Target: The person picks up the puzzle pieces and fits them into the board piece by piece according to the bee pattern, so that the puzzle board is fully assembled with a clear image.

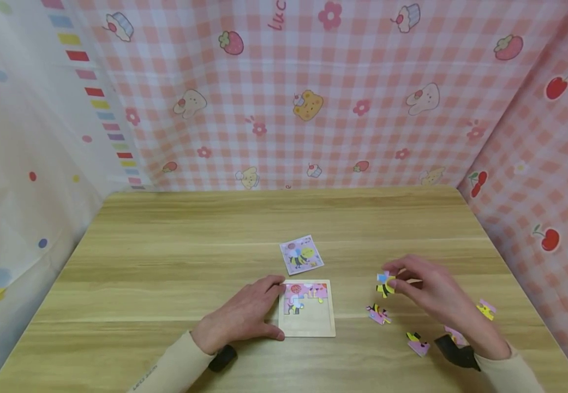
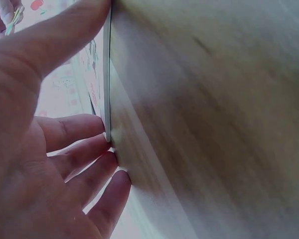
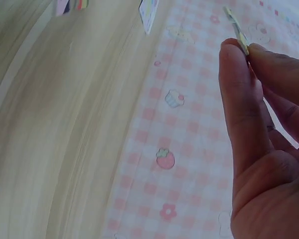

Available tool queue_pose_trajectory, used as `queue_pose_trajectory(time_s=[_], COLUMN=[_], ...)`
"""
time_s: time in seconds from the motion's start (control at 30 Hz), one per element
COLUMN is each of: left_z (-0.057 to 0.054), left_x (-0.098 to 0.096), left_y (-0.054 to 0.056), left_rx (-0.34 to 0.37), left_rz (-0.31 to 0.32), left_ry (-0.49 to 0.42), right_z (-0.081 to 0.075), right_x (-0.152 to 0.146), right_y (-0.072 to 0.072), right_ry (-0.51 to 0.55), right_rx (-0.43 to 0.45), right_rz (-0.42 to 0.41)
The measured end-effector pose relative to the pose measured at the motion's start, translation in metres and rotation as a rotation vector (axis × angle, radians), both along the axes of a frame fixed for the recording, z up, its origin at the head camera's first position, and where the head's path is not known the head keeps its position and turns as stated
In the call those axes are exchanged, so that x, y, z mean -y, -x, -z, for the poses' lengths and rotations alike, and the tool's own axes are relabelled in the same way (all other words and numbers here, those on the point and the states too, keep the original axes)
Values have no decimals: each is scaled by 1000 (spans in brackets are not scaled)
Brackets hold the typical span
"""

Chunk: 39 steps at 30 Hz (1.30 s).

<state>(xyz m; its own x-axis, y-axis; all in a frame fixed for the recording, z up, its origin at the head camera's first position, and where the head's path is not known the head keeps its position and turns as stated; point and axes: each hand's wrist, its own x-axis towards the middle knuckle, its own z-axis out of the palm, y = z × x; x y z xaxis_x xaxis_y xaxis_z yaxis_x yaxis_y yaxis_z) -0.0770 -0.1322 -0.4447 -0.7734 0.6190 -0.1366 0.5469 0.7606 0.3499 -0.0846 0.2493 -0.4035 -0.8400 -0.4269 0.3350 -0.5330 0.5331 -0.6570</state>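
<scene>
A wooden puzzle board (image 1: 308,325) lies flat on the table, with several pieces fitted along the top and left of its recess. My left hand (image 1: 244,314) rests against the board's left edge, thumb near the lower corner and fingers near the upper; the left wrist view shows these fingers (image 2: 79,134) extended along the rim. Above the table to the right, my right hand (image 1: 428,286) pinches a yellow, black and blue puzzle piece (image 1: 384,285) between thumb and fingertips. The right wrist view shows this piece (image 3: 241,37) edge-on.
Behind the board lies a bee picture card (image 1: 302,255). Loose pieces lie on the right: a striped one (image 1: 378,314), a pink-and-yellow one (image 1: 418,344), a yellow one (image 1: 486,309), and a pink one (image 1: 455,334) partly covered by the wrist strap. Patterned curtains (image 1: 284,136) surround the table.
</scene>
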Motion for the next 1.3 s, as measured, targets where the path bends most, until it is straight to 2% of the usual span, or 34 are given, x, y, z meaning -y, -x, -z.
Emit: queue_pose_trajectory(time_s=[0.23, 0.47, 0.7, 0.97, 1.3], left_z=[1, 1, 0, 0, 2], left_x=[0, 1, 1, 0, 0], left_y=[0, 0, 0, 0, 1], left_rx=[7, 14, 23, 22, 20], left_rz=[-6, -8, -7, -7, -10], left_ry=[-2, -5, 0, -1, -1], right_z=[-4, -4, -2, 1, 3], right_x=[19, 33, 43, 55, 70], right_y=[1, 4, 5, 6, 6], right_ry=[35, 38, 55, 33, 45], right_rx=[-8, 25, 69, 72, 167], right_rz=[-28, -35, -86, -109, -122])
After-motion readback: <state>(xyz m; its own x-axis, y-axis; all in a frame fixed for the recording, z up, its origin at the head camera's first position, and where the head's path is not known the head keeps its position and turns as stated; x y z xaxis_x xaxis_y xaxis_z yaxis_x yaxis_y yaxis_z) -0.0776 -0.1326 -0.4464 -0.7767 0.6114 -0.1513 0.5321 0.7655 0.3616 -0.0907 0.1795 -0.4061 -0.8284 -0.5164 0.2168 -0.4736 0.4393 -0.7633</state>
